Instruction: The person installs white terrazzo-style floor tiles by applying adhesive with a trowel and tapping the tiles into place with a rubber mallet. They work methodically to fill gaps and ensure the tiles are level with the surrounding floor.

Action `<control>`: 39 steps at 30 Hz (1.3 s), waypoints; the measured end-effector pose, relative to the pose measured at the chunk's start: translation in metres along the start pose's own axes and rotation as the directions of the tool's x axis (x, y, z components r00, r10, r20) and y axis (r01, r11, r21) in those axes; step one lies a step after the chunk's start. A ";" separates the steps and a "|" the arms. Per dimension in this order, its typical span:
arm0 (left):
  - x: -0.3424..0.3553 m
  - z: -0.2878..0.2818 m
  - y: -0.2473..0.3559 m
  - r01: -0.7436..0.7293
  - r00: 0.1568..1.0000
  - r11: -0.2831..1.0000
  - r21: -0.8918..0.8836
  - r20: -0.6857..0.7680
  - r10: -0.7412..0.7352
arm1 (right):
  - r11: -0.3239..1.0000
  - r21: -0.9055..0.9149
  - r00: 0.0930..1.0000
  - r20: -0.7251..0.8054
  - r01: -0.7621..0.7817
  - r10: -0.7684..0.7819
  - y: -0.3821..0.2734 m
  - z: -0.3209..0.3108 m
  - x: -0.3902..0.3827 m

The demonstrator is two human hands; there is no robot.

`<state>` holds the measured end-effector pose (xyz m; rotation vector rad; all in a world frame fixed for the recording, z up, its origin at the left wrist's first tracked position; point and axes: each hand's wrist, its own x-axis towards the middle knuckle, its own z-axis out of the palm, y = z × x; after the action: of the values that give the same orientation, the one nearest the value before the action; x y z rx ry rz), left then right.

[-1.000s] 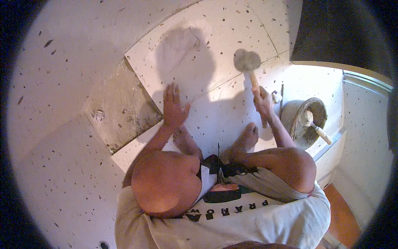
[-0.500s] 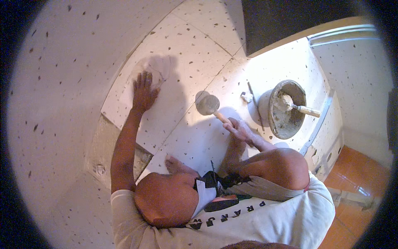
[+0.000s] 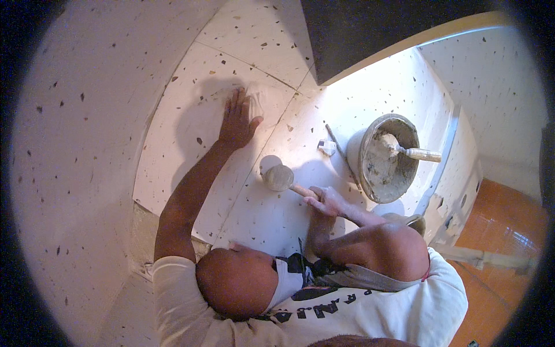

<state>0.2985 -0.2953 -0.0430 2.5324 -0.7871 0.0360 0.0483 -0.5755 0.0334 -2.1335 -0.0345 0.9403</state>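
My left hand [image 3: 238, 123] lies flat on a pale, dark-speckled floor tile [image 3: 191, 144], fingers stretched out beside a wet-looking smear near the tile's far right corner. In my right hand [image 3: 326, 202] is the wooden handle of a mallet with a round grey head [image 3: 278, 177]. The head hangs over the seam between two tiles, its shadow falling just beside it. To the right of the mallet stands a bucket [image 3: 363, 165] with grey mortar in it. A trowel [image 3: 422, 154] with a wooden handle rests in that mortar.
A small white block [image 3: 326, 147] and a thin dark rod [image 3: 342, 155] lie left of the bucket. A dark panel with a light edge [image 3: 370, 34] juts in at the far side. A speckled wall [image 3: 75, 144] rises at left. Orange floor tiles [image 3: 491, 231] show at right.
My left hand has slid rightward across the tile, closer to the seam. The mallet has come slightly nearer to me, still in my right hand. The whole view has shifted a little.
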 end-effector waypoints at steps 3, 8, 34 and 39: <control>0.034 0.007 -0.002 -0.012 0.998 1.000 0.028 -0.062 0.013 | 1.000 0.010 1.000 0.024 -0.020 0.019 -0.001 -0.003 0.003; 0.091 0.017 -0.004 -0.163 0.982 0.985 0.055 -0.084 0.168 | 0.998 0.059 1.000 0.013 0.026 -0.027 0.007 0.002 0.004; 0.077 0.021 0.048 -0.125 0.992 0.992 -0.035 -0.022 0.124 | 0.999 0.046 0.999 0.038 0.022 -0.024 0.018 0.007 0.011; 0.084 0.031 0.026 -0.155 0.983 0.986 0.057 -0.086 0.159 | 0.998 -0.056 0.998 0.056 -0.008 0.011 0.020 0.004 0.010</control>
<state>0.3509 -0.3728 -0.0451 2.4902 -0.9590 0.2232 0.0473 -0.5834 0.0121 -2.1594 -0.0797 1.0164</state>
